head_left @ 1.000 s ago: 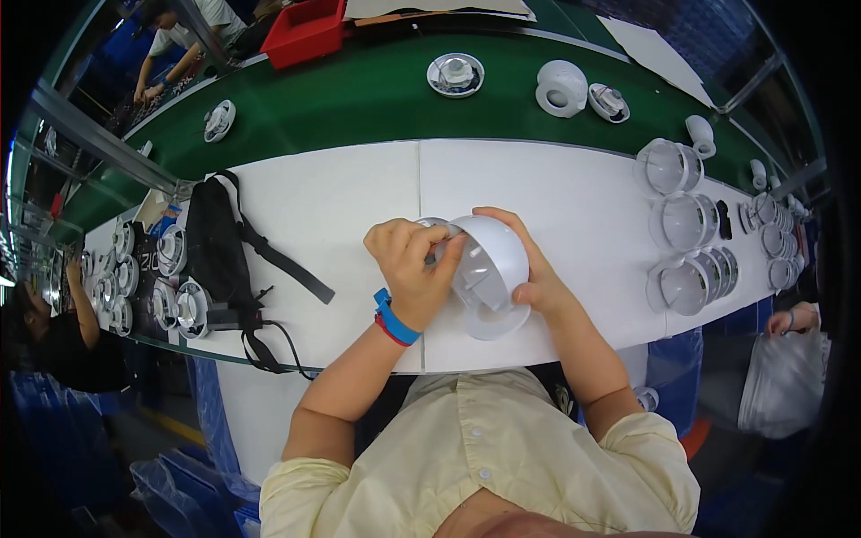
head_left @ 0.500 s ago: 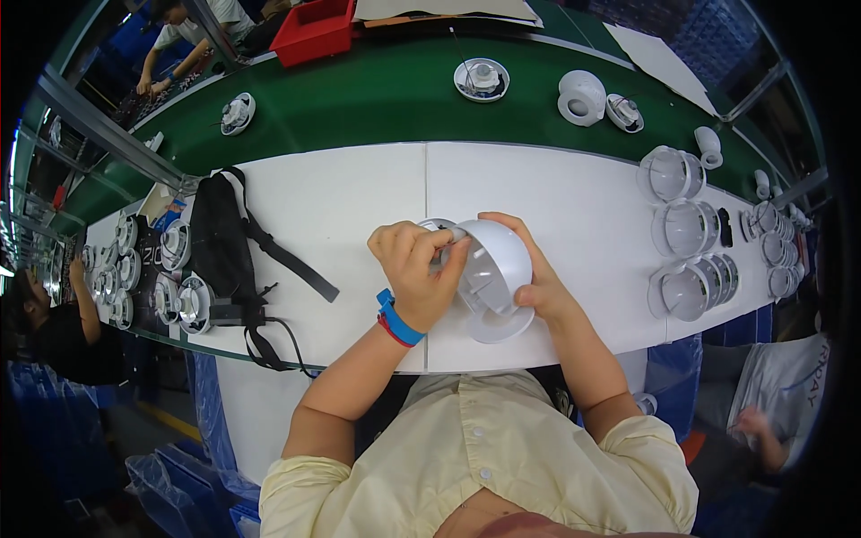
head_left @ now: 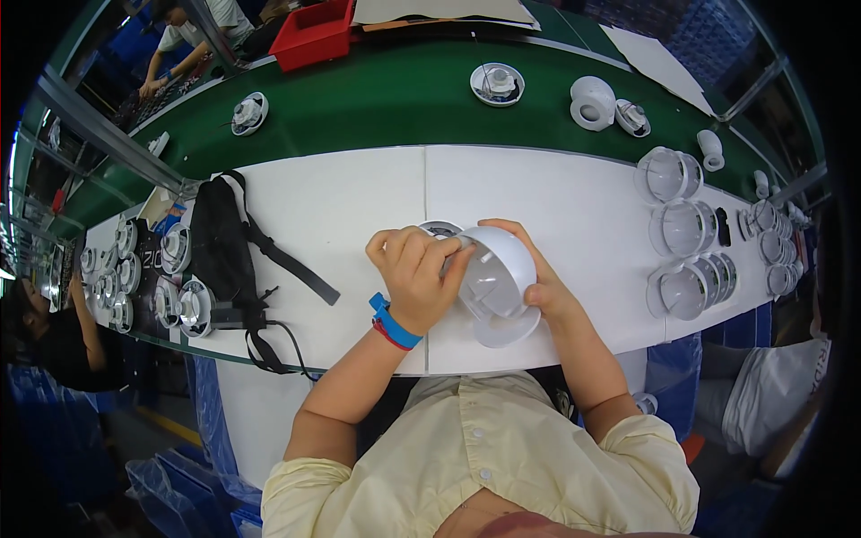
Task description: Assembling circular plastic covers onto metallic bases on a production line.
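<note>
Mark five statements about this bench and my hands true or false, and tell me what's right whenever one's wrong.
1. Your right hand holds a glossy white, hollow, dome-shaped shell. True.
2. The blue-and-red band is on your right wrist. False: the blue-and-red band is on the left wrist.
3. A black fabric pouch with a long strap lies left of your hands. True.
4. The clear plastic domes stand at the white worktop's left side. False: the clear plastic domes stand toward the right side of the white worktop.
5. Your left hand's thumb and forefinger are at the shell's rim. True.
</note>
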Demonstrator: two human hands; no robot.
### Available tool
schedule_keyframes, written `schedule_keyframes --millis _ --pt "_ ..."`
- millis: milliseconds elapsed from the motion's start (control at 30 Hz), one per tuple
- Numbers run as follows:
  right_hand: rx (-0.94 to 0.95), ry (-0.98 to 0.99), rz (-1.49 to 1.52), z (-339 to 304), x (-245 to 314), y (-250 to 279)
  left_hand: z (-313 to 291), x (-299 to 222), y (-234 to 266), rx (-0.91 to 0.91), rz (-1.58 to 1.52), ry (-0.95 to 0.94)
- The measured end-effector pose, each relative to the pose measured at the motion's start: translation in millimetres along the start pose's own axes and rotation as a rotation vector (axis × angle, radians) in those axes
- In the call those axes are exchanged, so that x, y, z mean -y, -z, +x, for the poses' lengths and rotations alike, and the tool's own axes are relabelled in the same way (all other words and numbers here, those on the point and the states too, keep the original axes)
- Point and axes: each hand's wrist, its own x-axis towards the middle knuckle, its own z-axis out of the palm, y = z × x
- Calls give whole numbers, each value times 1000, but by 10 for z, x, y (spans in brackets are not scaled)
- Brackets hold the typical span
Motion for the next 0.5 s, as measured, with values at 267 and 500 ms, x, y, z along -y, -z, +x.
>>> schedule_keyframes --millis 267,500 --pt "1 -11 5 -9 12 -5 19 25 18 30 -75 7" --pt "23 2 -4 9 -7 -23 -6 40 -29 -12 -207 37"
